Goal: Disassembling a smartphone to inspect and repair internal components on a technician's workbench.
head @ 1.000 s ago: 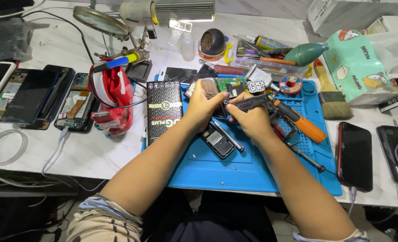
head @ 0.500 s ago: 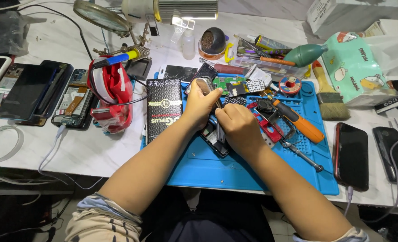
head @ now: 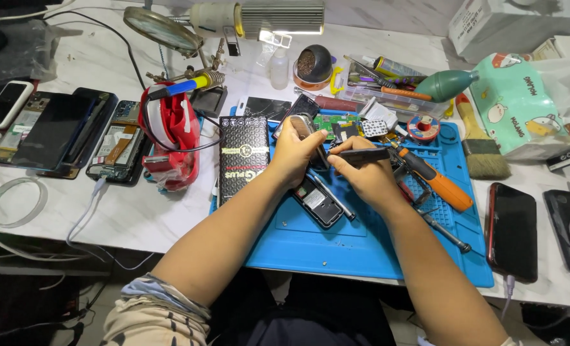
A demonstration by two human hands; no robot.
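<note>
My left hand (head: 293, 152) pinches the small silver-grey phone part (head: 304, 125) upright; my right hand (head: 368, 174) pinches a flat black strip (head: 365, 154) at its 3 o'clock, above the blue silicone mat (head: 336, 250) to catch bits.

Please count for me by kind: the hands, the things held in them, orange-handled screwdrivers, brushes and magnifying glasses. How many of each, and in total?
Hands: 2, left hand, right hand
Held things: 2, small grey device, dark flat part
Orange-handled screwdriver: 1
Brush: 1
Magnifying glass: 1
Total: 7

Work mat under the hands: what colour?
Blue, seen in the head view: the work mat lies on the white table.
</note>
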